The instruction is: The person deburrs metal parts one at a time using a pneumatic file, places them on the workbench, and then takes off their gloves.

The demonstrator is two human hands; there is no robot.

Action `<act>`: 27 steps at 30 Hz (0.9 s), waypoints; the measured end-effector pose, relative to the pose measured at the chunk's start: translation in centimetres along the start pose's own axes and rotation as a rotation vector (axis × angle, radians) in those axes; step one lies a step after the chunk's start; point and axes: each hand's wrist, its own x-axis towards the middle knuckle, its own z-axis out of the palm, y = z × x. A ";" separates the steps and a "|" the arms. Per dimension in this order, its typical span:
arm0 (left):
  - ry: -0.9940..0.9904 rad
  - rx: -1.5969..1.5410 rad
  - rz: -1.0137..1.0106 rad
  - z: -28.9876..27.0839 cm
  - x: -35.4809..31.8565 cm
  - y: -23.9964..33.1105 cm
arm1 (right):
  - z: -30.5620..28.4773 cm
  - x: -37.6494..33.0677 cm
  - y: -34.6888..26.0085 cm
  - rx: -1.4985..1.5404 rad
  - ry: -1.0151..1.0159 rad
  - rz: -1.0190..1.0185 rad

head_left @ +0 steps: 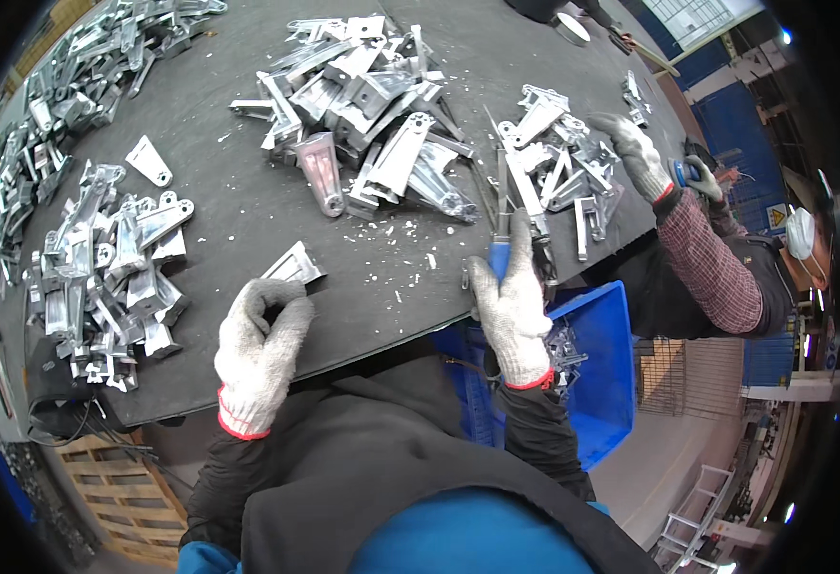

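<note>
My left hand (265, 346), in a white knit glove with red trim, is curled at the table's front edge. Its fingers close on the near end of a silver metal bracket (294, 265). My right hand (512, 320), gloved alike, holds a blue-handled file (499, 258) between thumb and index finger. The index finger stretches along the tool, and its narrow grey blade points away from me. The other fingers are largely hidden. Just beyond the blade is a small pile of brackets (558, 158). A lone bracket (148, 161) lies farther left.
Bracket heaps stand at the middle (367, 96), left (104, 273) and far left (66, 96) of the dark table (229, 206), among metal chips. A blue bin (606, 383) holding parts stands below the right edge. A co-worker's gloved hand (635, 158) reaches in at right.
</note>
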 end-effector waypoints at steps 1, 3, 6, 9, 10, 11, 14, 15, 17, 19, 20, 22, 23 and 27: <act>-0.011 0.008 -0.006 0.0 -0.1 0.1 | -0.2 -0.1 0.0 -0.006 -0.004 0.022; -0.004 -0.016 -0.011 0.1 -0.5 0.4 | -0.7 -0.5 -0.3 0.058 -0.041 0.126; 0.002 -0.015 -0.018 0.0 -1.3 0.8 | -1.5 -0.6 -1.1 0.494 -0.058 0.262; -0.058 -0.021 -0.009 0.6 -2.2 1.5 | -2.6 -0.7 -2.4 1.184 -0.073 0.335; -0.130 -0.029 -0.028 1.1 -2.6 1.9 | -2.8 -0.5 -3.0 1.424 -0.189 0.238; -0.199 -0.027 -0.007 1.7 -3.0 2.3 | -2.8 -0.7 -3.7 1.512 -0.200 0.174; -0.599 0.111 -0.021 4.8 -3.8 3.3 | -1.6 -0.8 -6.5 1.044 -0.018 -0.041; -0.688 0.070 -0.025 5.8 -4.0 3.5 | -0.8 -0.9 -7.5 1.063 -0.145 -0.054; -0.653 0.050 0.040 7.1 -4.2 3.6 | 1.2 -1.0 -9.6 0.692 -0.345 -0.099; -0.630 0.318 -0.255 6.8 -3.9 3.4 | 3.4 -0.2 -11.3 0.390 -0.436 -0.326; -0.560 0.211 -0.127 6.2 -3.7 3.2 | 4.2 0.3 -11.9 0.382 -0.504 -0.363; -0.493 0.258 -0.116 4.8 -3.0 3.1 | 6.5 2.1 -13.3 0.187 -0.448 -0.544; -0.424 0.249 -0.164 4.1 -2.9 3.2 | 7.1 2.8 -13.8 0.061 -0.498 -0.479; -0.034 -0.465 0.019 3.1 -1.9 4.0 | 7.0 3.5 -14.3 -0.118 -0.338 -0.609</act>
